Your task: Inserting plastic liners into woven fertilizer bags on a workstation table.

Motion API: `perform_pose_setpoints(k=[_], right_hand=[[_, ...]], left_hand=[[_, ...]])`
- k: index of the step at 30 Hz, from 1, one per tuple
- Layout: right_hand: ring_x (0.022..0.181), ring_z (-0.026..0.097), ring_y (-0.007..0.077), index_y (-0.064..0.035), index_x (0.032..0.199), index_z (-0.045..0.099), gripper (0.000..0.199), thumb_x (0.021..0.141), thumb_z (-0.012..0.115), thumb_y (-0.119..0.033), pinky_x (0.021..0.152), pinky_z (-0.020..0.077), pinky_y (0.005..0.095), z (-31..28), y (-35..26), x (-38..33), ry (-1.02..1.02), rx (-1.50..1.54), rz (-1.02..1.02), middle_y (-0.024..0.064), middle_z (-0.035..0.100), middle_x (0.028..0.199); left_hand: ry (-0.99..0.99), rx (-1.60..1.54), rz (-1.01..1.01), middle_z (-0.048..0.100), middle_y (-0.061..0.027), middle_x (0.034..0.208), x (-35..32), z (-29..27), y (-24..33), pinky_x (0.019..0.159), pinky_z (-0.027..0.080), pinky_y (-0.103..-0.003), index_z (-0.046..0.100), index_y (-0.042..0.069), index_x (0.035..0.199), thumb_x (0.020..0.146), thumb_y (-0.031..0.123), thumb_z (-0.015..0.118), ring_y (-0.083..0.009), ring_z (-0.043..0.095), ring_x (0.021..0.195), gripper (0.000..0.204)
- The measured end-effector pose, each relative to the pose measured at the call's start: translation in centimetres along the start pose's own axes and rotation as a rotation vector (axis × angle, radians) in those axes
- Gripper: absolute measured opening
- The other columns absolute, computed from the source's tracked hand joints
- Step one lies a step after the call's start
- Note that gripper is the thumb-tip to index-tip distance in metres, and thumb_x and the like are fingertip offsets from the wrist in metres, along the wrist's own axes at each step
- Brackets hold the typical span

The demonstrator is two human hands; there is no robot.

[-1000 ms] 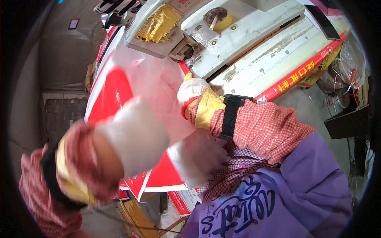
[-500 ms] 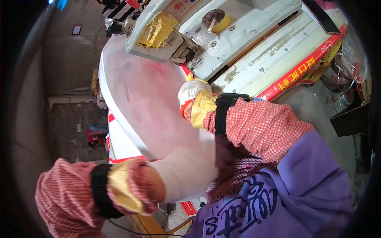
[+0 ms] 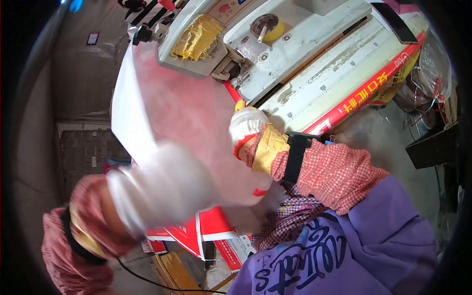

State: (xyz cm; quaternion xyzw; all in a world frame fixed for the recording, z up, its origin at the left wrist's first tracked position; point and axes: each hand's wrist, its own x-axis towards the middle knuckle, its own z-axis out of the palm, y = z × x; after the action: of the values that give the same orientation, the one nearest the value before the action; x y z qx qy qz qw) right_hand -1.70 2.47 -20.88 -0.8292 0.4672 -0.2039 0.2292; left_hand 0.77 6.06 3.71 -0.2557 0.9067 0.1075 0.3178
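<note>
The sheet [image 3: 184, 105] under my hands is thin and pliable, a smeared pale pink over its middle, with a white left side [image 3: 124, 110] and glossy red and white printed parts at its lower end [image 3: 216, 222]. It lies left of the white machine [image 3: 236, 27], its upper end reaching beside the machine's head. My right hand [image 3: 249, 123], in a white glove, rests at the sheet's right edge, yellow fingertip near the machine's metal foot; I cannot tell whether it grips or only presses. My left hand [image 3: 164, 184], gloved too, is over the sheet's lower left, too blurred to say if it is open or closed. The desk's [image 3: 314, 91] near edge is bordered by a red strip [image 3: 366, 93]; a tape roll [image 3: 276, 30] sits on the machine, and a dark flat slab [image 3: 395, 22] lies at the desk's far end. Grey floor [image 3: 371, 128] shows between my right sleeve and a black box [image 3: 432, 147]
</note>
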Motion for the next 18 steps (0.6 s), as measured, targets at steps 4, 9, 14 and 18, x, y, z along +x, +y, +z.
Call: perform_pose_setpoints(k=[4, 9, 14, 18], right_hand=[[0.077, 0.064, 0.0294, -0.0036, 0.098, 0.066, 0.023, 0.086, 0.054, -0.019, 0.066, 0.0516, 0.0438, -0.3, 0.7, 0.9, -0.026, 0.034, 0.007, 0.0152, 0.065, 0.081], [0.081, 0.065, 0.0307, -0.0039, 0.101, 0.066, 0.024, 0.086, 0.054, -0.019, 0.068, 0.0525, 0.0448, 0.0, 2.2, 0.7, -0.164, 0.117, -0.022, 0.0163, 0.066, 0.085], [0.084, 0.066, 0.032, -0.0041, 0.103, 0.066, 0.026, 0.086, 0.054, -0.02, 0.07, 0.0534, 0.0457, -0.1, 2.4, -0.1, -0.132, 0.096, 0.045, 0.0173, 0.067, 0.088], [0.09, 0.068, 0.034, -0.0085, 0.099, 0.07, 0.025, 0.085, 0.052, -0.018, 0.069, 0.0531, 0.0502, -1.0, 2.3, 1.5, 0.028, 0.006, 0.156, 0.0153, 0.069, 0.096]], left_hand=[[-0.157, -0.056, 0.078, 0.064, -0.0076, 0.078, 4.9, 3.8, 4.7, 0.06, 0.052, -0.037, 0.068, 0.012, 0.078, 0.072, 0.017, 0.061, -0.0269, 0.063, 0.066, 0.01], [-0.285, 0.104, -0.088, 0.064, -0.0071, 0.066, 5.1, 2.1, 3.3, 0.056, 0.052, -0.038, 0.066, 0.012, 0.072, 0.07, 0.022, 0.066, -0.0252, 0.065, 0.065, 0.01], [0.097, 0.014, -0.007, 0.058, -0.005, 0.059, 4.3, 5.7, 4.9, 0.052, 0.05, -0.036, 0.065, 0.014, 0.066, 0.062, 0.017, 0.064, -0.0233, 0.063, 0.061, 0.005], [0.123, -0.097, 0.038, 0.063, -0.0064, 0.064, 6.1, 9.2, 3.3, 0.054, 0.052, -0.037, 0.068, 0.014, 0.069, 0.065, 0.017, 0.065, -0.0252, 0.066, 0.066, 0.006]])
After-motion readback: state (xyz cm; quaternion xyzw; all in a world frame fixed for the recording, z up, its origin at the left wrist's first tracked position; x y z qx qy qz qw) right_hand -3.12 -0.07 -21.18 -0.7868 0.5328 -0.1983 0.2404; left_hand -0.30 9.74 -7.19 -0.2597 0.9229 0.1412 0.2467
